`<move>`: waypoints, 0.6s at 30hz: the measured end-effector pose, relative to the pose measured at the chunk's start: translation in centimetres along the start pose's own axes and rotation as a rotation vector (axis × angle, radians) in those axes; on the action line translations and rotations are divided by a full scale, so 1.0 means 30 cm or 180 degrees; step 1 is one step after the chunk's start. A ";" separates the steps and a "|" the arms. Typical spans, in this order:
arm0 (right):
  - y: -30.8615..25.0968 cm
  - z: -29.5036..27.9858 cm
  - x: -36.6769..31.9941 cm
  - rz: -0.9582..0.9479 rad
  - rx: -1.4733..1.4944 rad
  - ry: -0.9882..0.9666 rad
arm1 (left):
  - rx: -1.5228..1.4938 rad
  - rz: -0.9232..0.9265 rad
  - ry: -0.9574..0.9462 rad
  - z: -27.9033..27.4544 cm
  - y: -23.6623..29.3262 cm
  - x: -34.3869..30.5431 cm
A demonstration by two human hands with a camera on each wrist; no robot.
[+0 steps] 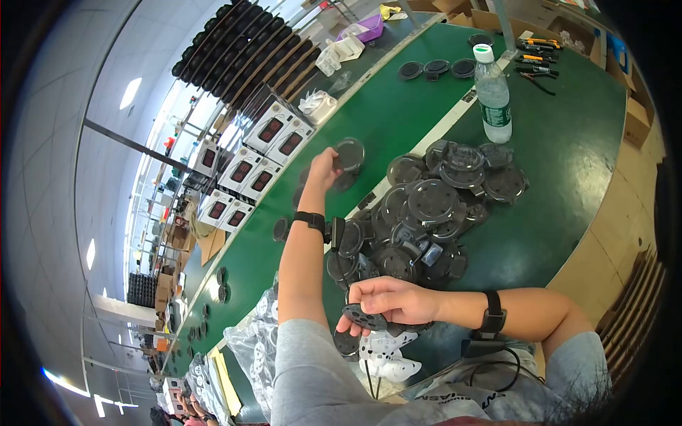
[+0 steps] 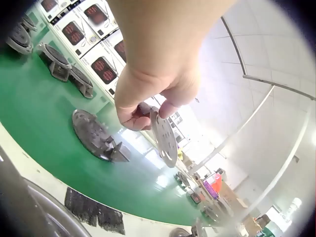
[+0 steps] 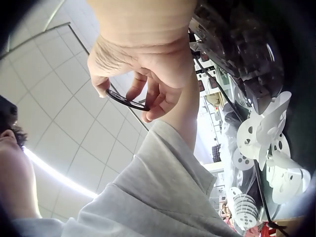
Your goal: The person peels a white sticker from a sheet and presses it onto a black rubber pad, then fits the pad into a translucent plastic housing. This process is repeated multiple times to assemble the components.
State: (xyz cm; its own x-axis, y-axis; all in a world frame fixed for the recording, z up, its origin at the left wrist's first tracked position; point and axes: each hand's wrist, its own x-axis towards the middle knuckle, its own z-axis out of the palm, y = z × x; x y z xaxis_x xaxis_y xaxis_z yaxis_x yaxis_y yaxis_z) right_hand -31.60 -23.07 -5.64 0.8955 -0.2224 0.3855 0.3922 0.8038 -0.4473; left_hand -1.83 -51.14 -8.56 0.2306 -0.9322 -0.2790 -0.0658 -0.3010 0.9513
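Note:
Out over the green surface, the left hand (image 1: 325,170) (image 2: 155,86) pinches a round, thin dark disc (image 1: 350,154) (image 2: 164,138) by its edge; in the left wrist view it is tilted and shows holes. A dark round part with a bracket (image 2: 94,136) lies on the surface below. Close to the body, the right hand (image 1: 394,301) (image 3: 143,69) grips a black perforated disc (image 1: 364,317) (image 3: 126,100) between thumb and fingers. Beside and beyond this hand is a heap of dark round parts (image 1: 432,201). White perforated sheets (image 1: 387,356) (image 3: 261,131) lie just below it.
A water bottle (image 1: 493,99) stands behind the heap, with pliers (image 1: 538,60) farther right. Boxed units with red displays (image 1: 271,130) line the far edge. More round parts (image 1: 436,67) sit at the back, and plastic bags (image 1: 259,348) lie left of the left arm.

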 end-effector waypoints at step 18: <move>0.009 -0.007 0.004 0.0023 -0.0139 0.0055 | 0.2536 0.0331 0.0076 0.035 -0.059 -0.133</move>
State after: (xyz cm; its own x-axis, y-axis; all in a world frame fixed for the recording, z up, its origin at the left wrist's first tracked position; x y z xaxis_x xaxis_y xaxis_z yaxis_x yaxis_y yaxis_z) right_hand -31.35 -22.99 -5.87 0.9017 -0.2264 0.3684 0.3942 0.7807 -0.4849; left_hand -3.64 -47.10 -9.26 0.2054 -0.9615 -0.1827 -0.7590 -0.2743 0.5904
